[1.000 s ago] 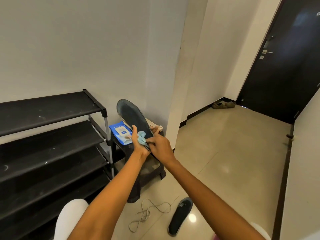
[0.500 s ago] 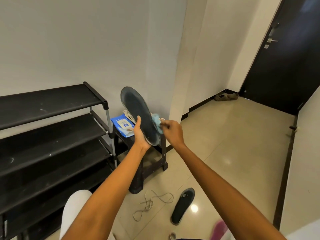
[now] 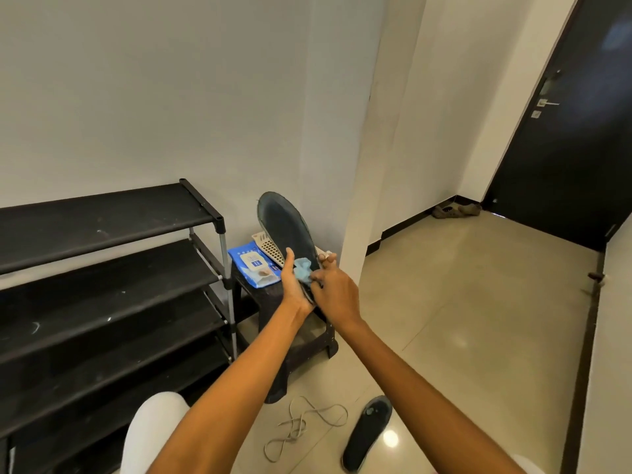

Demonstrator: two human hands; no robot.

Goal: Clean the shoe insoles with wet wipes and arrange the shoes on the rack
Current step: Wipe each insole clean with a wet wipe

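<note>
My left hand [image 3: 293, 285] grips the heel end of a dark insole [image 3: 285, 227], which stands tilted with its toe end up. My right hand [image 3: 333, 285] pinches a light blue wet wipe [image 3: 302, 268] against the insole's lower part. A blue pack of wet wipes [image 3: 254, 265] lies on a dark plastic stool [image 3: 294, 340] behind the hands, next to a pale perforated sole [image 3: 270, 248]. A second dark insole [image 3: 367, 432] lies on the floor at the lower right. The black shoe rack [image 3: 102, 268] stands at the left with bare shelves.
Loose shoelaces [image 3: 301, 425] lie on the tiled floor in front of the stool. A pair of brown shoes [image 3: 456, 210] sits by the dark door [image 3: 574, 131] at the far right. My knee in white cloth [image 3: 154, 429] shows at the bottom left.
My right hand has moved the wipe from the insole's right edge back onto its lower face. The insole has tilted slightly and sits a little lower.
</note>
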